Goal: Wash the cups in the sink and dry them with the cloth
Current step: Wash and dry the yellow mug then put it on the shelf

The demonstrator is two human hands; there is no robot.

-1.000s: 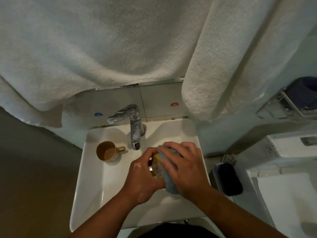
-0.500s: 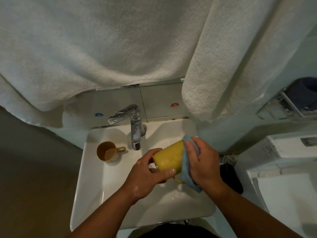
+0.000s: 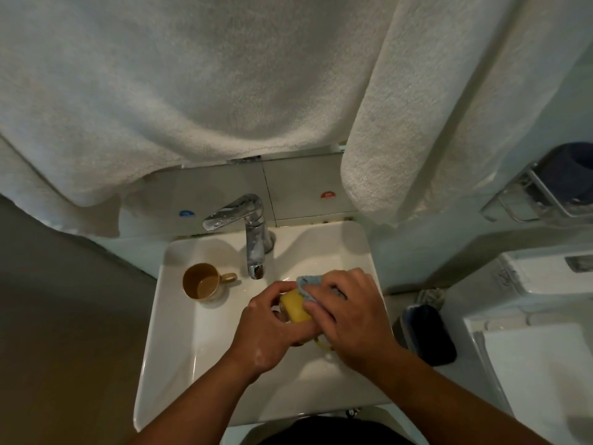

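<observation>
White towels (image 3: 179, 91) hang thick across the top of the view, above a white rectangular ceramic sink (image 3: 167, 348) with a chrome single-lever tap (image 3: 253, 239) at its back edge; over the middle of the basin both hands meet around a yellow ceramic cup (image 3: 295, 308); the left hand (image 3: 266, 329) curls round the cup's left side, thumb and fingers wrapped on it; the right hand (image 3: 349, 319) presses a light blue cloth (image 3: 309, 284) onto the cup's upper right side, fingers bent over the cloth, so the cup shows only as a small yellow patch between the two hands, with a bit of its handle showing below them; a second cup, a brown ceramic mug (image 3: 203, 281), stands upright in the basin's back left corner, left of the tap spout, handle pointing right, well apart from both hands.
</observation>
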